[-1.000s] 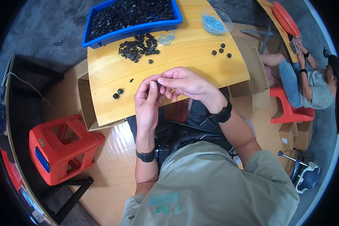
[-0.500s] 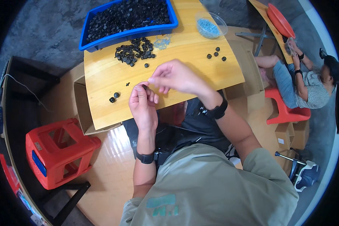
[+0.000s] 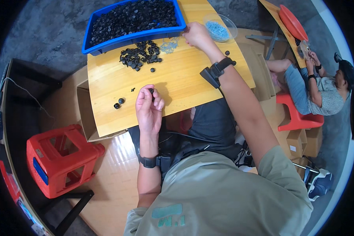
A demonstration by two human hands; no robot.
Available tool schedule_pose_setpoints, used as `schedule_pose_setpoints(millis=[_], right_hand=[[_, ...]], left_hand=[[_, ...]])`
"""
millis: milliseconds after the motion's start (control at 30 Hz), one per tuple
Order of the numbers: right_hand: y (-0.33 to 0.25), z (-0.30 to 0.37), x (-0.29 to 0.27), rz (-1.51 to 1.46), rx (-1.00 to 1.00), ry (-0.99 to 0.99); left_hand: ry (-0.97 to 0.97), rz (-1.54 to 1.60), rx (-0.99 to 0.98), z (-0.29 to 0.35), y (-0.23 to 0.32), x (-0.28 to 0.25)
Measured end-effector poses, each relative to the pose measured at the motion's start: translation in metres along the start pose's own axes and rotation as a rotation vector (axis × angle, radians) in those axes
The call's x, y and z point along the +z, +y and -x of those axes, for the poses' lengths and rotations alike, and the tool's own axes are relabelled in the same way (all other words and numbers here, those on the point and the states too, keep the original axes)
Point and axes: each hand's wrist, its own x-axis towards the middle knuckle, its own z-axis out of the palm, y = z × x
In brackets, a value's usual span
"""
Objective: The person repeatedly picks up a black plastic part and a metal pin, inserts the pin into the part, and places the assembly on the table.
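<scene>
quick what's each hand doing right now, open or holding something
Left hand: closed on a small black part at its fingertips.
Right hand: reaching out by the clear bowl; whether it holds anything cannot be told.

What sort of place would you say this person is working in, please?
Probably a small hand-assembly workshop. A blue bin brims with small black parts, more lie heaped on the wooden table, and the left hand pinches one. Another person sits working at a second bench.

bright, even daylight, soft shadows, sharp centre, strong fisheye bending and dark rim.
</scene>
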Motion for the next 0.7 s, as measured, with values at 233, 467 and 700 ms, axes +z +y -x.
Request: schedule_pose_setpoints(millis=[233,467,700], right_hand=[[-0.004,0.001,0.002,0.052,-0.024,-0.021],[-0.003,0.009,-0.002,0.119,-0.068,0.036],[-0.011,0.027,-0.016,0.224,0.022,-0.284]], left_hand=[[0.025,0.000,0.005,0.001,0.001,0.003],[0.004,0.016,0.013,0.000,0.000,0.002],[0.055,-0.042,0.028,0.001,0.001,0.003]])
